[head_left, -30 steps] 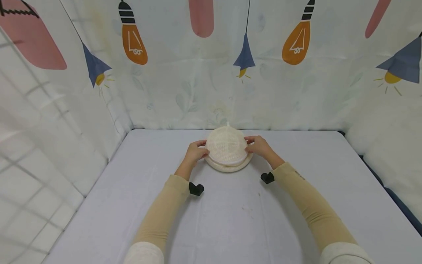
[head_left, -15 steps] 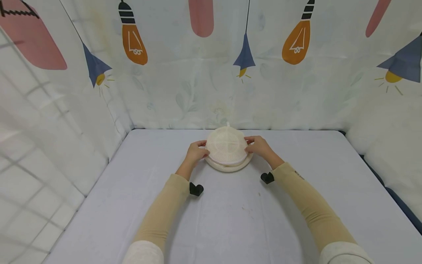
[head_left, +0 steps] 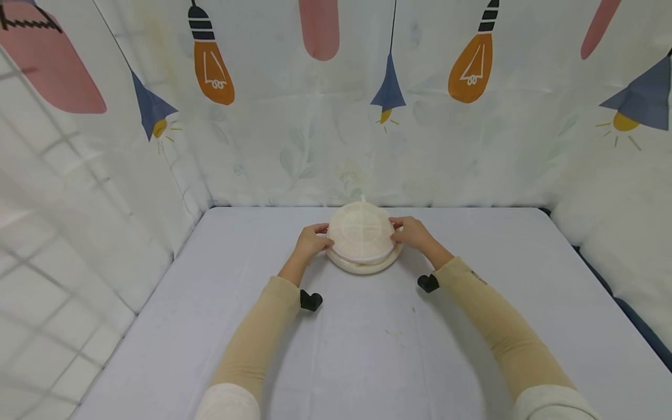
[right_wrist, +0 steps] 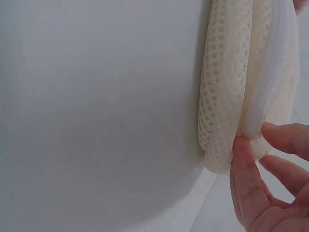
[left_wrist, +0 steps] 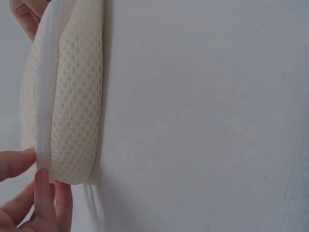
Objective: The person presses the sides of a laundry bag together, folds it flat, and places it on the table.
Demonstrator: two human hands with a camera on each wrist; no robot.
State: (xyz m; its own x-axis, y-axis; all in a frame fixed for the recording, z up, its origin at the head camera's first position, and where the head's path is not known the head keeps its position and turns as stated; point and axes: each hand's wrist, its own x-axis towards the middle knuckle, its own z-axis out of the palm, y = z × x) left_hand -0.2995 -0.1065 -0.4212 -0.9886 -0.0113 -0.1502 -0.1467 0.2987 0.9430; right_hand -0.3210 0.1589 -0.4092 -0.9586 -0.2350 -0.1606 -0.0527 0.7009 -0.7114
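A round cream mesh laundry bag [head_left: 361,230] lies squashed down on the table toward its far edge. A white band [left_wrist: 46,87] runs round its side, and a thicker mesh roll [left_wrist: 77,106] bulges beneath that band. My left hand [head_left: 311,240] pinches the bag's left side at the band between thumb and fingers. On the opposite side my right hand [head_left: 415,233] pinches the same band, its thumb above and fingers below, as the right wrist view shows. A small loop [head_left: 363,198] sticks up at the bag's back. The bag's underside is hidden.
A white cloth covers the table [head_left: 362,350]. Behind it hangs a pale curtain [head_left: 325,146] printed with lamps and bulbs. More pale fabric [head_left: 619,221] borders the right side. Dark heart-shaped pieces [head_left: 311,301] sit at both wrists.
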